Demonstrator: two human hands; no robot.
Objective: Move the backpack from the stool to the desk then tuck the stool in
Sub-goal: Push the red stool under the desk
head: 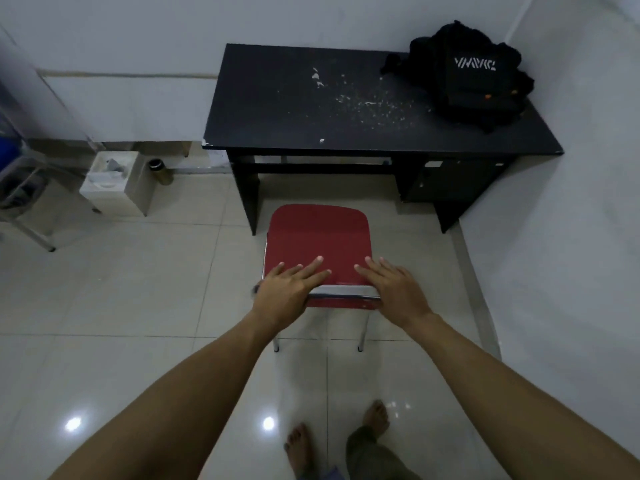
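Observation:
The black backpack [472, 76] with white lettering lies on the far right corner of the black desk [294, 109]. A red-seated stool [318, 244] with metal legs stands on the floor just in front of the desk's leg opening, its far edge near the desk front. My left hand [289, 289] lies flat on the seat's near left corner, fingers spread. My right hand [394, 289] lies flat on the near right corner, fingers forward over the seat edge. Neither hand is wrapped around anything that I can see.
White scuffs mark the desk top. A white box bin [116, 187] and a dark cylinder [161, 171] stand on the tiled floor left of the desk. A wall runs close on the right. My bare feet [375, 415] are behind the stool.

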